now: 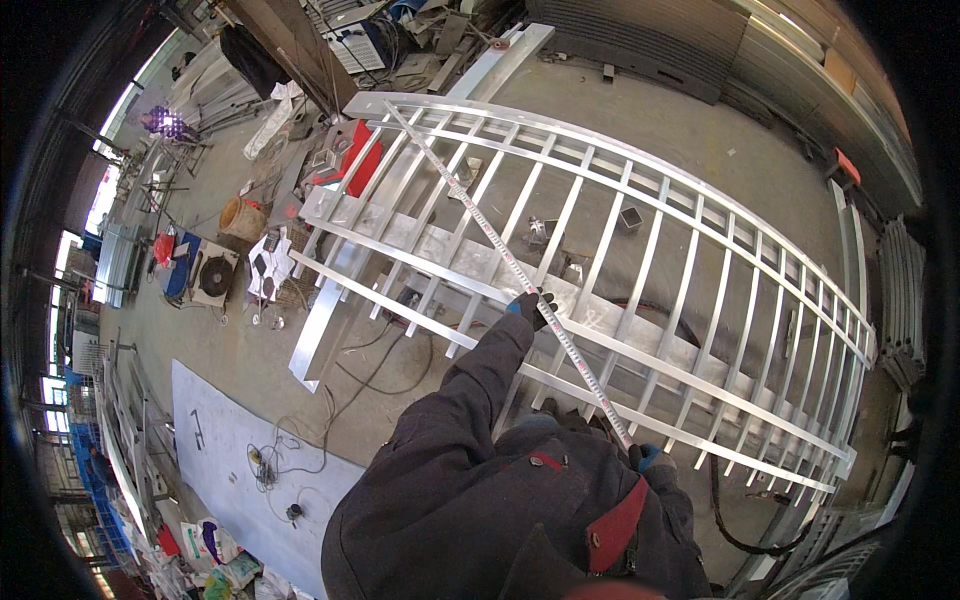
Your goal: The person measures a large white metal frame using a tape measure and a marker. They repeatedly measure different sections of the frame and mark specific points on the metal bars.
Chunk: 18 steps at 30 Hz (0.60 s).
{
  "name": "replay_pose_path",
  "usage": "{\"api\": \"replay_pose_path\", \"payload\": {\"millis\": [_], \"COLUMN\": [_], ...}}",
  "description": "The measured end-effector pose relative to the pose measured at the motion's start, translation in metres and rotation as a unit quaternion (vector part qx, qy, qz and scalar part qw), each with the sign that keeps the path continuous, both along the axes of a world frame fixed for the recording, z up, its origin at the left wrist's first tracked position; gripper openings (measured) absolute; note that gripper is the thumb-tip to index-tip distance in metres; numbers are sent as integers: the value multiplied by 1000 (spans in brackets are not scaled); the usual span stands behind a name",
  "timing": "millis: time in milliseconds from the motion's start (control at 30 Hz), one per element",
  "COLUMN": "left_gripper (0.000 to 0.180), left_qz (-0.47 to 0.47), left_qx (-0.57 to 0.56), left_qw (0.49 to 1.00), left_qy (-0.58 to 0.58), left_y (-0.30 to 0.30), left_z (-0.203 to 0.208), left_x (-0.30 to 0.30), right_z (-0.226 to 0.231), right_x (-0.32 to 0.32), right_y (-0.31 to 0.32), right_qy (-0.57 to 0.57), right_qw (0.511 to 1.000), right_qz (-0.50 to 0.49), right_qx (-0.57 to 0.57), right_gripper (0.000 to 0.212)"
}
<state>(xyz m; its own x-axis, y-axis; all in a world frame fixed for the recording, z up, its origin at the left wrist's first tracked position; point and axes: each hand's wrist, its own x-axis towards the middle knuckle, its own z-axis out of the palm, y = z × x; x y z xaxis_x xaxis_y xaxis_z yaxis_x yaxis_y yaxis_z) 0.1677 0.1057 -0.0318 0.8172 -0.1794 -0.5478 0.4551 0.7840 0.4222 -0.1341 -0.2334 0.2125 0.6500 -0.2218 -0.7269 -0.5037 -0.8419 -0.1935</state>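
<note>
A long metal railing panel (612, 262), silvery with many parallel bars, lies in front of me. A tape measure (487, 229) is pulled out diagonally across it, from the far left corner down to my body. My left hand (535, 308), in a dark glove, grips the blade about midway along, above the near rails. At the near end of the blade, close to my waist, my right hand (645, 457) is closed on the tape measure. Its glove shows some blue. The sleeve and body partly hide this hand, and no tape case can be made out.
A pale sheet (262, 480) lies on the floor at left with cables on it. Loose cable (385, 372) runs beside the railing. A boxed fan (213, 277) and an orange-brown bucket (242, 217) stand farther left. Stacked dark panels (640, 45) line the far side.
</note>
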Motion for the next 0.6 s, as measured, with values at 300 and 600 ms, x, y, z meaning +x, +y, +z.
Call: {"api": "replay_pose_path", "payload": {"millis": [300,600], "left_gripper": [38,44], "left_qz": [14,9], "left_qx": [-13,-17], "left_qw": [1000,1000], "left_qy": [25,10], "left_y": [-5,-6], "left_z": [2,-17], "left_x": [-4,1], "right_z": [-12,4], "right_x": [-6,-1], "right_y": [-11,-5], "right_qy": [-5,1], "right_qw": [1000,1000], "right_qz": [10,1], "right_qx": [-3,-1], "right_gripper": [54,54]}}
